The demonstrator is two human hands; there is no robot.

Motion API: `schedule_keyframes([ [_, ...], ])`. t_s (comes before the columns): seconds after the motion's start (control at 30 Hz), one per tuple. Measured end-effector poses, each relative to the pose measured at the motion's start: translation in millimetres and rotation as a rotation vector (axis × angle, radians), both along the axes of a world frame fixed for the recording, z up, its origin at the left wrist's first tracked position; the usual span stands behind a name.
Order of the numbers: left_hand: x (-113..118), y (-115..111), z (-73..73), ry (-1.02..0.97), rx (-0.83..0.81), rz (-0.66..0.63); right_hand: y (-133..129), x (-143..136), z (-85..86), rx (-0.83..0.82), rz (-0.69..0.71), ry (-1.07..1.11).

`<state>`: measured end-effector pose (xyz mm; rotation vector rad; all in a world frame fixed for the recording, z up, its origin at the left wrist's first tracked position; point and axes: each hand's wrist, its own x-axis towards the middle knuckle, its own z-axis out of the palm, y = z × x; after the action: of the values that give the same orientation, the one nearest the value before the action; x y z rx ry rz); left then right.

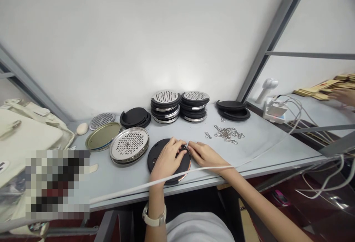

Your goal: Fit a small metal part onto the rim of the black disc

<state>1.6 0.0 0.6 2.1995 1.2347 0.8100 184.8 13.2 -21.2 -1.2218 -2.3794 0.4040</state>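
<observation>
A round black disc (159, 149) with a copper-coloured rim at its right side lies near the table's front edge. My left hand (169, 159) rests over it, thumb and fingers drawn together at the disc's upper right. At that same edge my right hand (203, 154) pinches a small metal piece, partly hidden by the fingers. The two hands nearly touch. Several silver clips (229, 133) lie in a loose pile beyond my right hand. To the left of the disc sits a stack of round perforated metal plates (129, 144).
Two stacks of black and silver discs (165, 109) (194, 105) stand by the wall. Black parts (233, 111) and a gold lid (103, 136) lie aside. A white cable (133, 188) crosses in front. Another person's hand (344, 96) is at far right.
</observation>
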Motion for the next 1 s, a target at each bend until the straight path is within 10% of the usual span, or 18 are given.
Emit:
schedule_keyframes([
  [1.0,1.4,-0.7,0.0,-0.016,-0.006,0.023,5.4,-3.1,-6.8,-0.005,-0.044,-0.016],
])
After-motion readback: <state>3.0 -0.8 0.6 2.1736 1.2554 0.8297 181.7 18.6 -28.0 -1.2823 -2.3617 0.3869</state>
